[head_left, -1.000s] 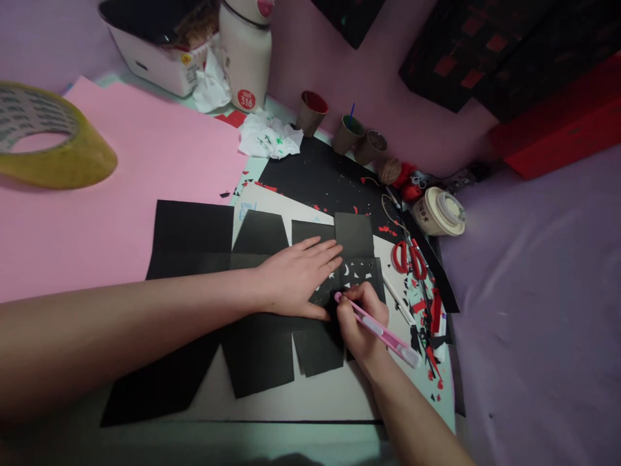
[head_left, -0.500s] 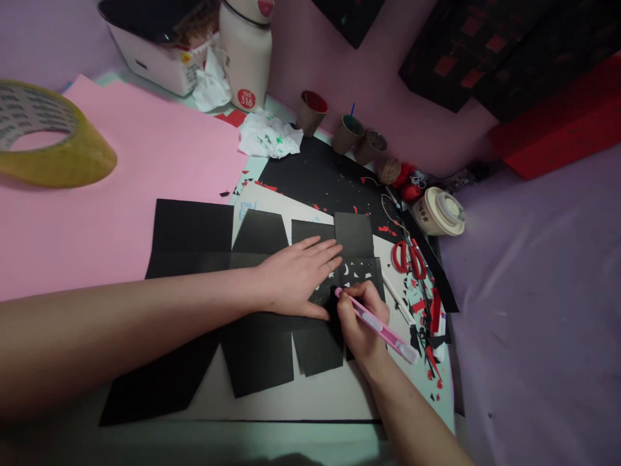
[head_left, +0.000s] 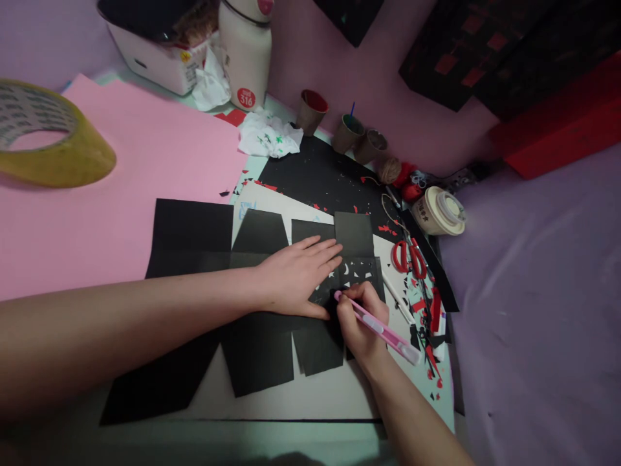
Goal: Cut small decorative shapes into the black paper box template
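Observation:
My left hand lies flat with fingers stretched out, pressing on a black paper box cut-out with flaps along both long sides. Closed around a pink utility knife, my right hand rests on the right part of the same paper. The knife's front end meets the paper just right of my left thumb; its blade tip is too small to make out. Small cut-out shapes, a crescent and triangles among them, show pale above my right hand. Beneath the cut-out lies a white board.
Red-handled scissors, a white pen-like stick and red and black scraps lie on the right. A lidded cup, small paint cups and a bottle stand behind. A tape roll sits on pink paper at left.
The front end of the knife has shifted very slightly down and left, its rear end slightly right. My left hand and the paper have stayed in place.

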Demonstrator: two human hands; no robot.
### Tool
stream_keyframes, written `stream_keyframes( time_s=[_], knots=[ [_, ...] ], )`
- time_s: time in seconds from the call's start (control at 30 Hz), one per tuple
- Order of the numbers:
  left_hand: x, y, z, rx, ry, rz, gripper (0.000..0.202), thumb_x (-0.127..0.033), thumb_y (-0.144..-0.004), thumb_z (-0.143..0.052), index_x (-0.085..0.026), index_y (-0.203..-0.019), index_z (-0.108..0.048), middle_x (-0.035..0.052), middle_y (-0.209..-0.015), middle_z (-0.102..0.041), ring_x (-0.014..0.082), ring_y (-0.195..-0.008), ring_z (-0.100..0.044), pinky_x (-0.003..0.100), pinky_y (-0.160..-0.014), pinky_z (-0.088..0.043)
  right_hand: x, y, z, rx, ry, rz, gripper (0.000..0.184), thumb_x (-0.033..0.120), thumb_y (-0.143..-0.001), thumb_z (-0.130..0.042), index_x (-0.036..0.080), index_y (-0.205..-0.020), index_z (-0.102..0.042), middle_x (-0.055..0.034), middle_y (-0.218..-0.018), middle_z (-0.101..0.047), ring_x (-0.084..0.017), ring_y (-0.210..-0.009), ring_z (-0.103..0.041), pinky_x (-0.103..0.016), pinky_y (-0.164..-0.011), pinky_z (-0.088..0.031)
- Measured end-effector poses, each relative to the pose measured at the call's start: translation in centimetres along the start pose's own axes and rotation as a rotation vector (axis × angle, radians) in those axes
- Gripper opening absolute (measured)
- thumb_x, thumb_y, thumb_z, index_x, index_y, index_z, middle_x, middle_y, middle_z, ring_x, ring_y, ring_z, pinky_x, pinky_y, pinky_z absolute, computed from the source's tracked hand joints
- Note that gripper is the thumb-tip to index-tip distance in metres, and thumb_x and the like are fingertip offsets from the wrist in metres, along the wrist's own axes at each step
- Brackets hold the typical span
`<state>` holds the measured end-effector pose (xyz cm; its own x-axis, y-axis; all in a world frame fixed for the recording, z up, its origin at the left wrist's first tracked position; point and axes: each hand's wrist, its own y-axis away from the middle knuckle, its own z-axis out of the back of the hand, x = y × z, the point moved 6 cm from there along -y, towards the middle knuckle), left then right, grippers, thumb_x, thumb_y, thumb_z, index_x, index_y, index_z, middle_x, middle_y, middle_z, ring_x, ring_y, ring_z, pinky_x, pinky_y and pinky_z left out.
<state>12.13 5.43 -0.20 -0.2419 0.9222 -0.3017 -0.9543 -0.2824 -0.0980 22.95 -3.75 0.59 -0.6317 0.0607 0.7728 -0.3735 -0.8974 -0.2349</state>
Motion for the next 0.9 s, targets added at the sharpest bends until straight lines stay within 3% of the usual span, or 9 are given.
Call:
stream_keyframes(
  time_s=[0.33, 0.9],
  knots=[
    [0.00, -0.03, -0.12, -0.005, -0.006, -0.004, 0.095, -0.075, -0.080, -0.047, -0.007, -0.145, -0.038, 0.0164, -0.157, -0.024, 0.0265, -0.148, -0.017, 0.040, -0.121, -0.009, 0.03, -0.07, 0.03, -0.038, 0.029, 0.030, 0.012, 0.021, -0.078, -0.059, 0.022, -0.069, -0.051, 0.0039, -0.060, -0.059, -0.011, -0.051, -0.052, -0.023, -0.051, -0.042],
    [0.02, 0.02, -0.05, -0.013, 0.003, -0.004, 0.093, -0.074, -0.080, -0.048, -0.008, -0.144, -0.039, 0.0164, -0.157, -0.025, 0.0267, -0.148, -0.018, 0.039, -0.121, -0.008, 0.03, 0.00, -0.15, 0.013, -0.012, 0.022, 0.015, 0.016, -0.075, -0.056, 0.022, -0.066, -0.045, 0.0050, -0.060, -0.055, -0.011, -0.052, -0.049, -0.023, -0.052, -0.041]
  ],
)
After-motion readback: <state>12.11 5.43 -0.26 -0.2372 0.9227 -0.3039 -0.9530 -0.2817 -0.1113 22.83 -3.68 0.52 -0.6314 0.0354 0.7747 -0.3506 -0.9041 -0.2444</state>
